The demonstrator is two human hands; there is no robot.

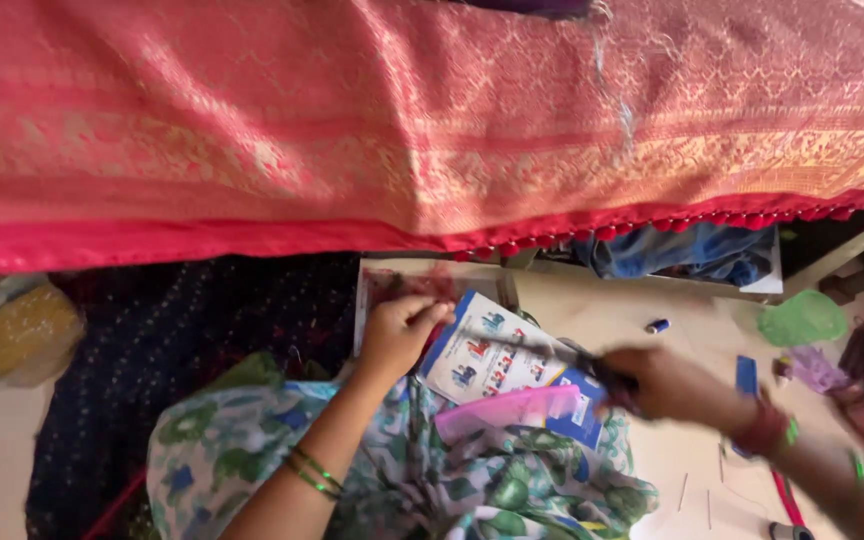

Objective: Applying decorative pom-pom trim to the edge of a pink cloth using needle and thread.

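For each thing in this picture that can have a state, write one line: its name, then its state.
Pink cloth: stretched flat across a frame.
Booklet: lying open.
Left hand: closed on red thread.
Right hand: gripping dark scissors, blurred.
Blue spool: lying on its side.

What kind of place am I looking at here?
Probably a home sewing or tailoring corner on the floor. A pink and gold woven cloth with a tasselled edge hangs across, a small thread spool lies on the floor, and heaped fabrics lie around.
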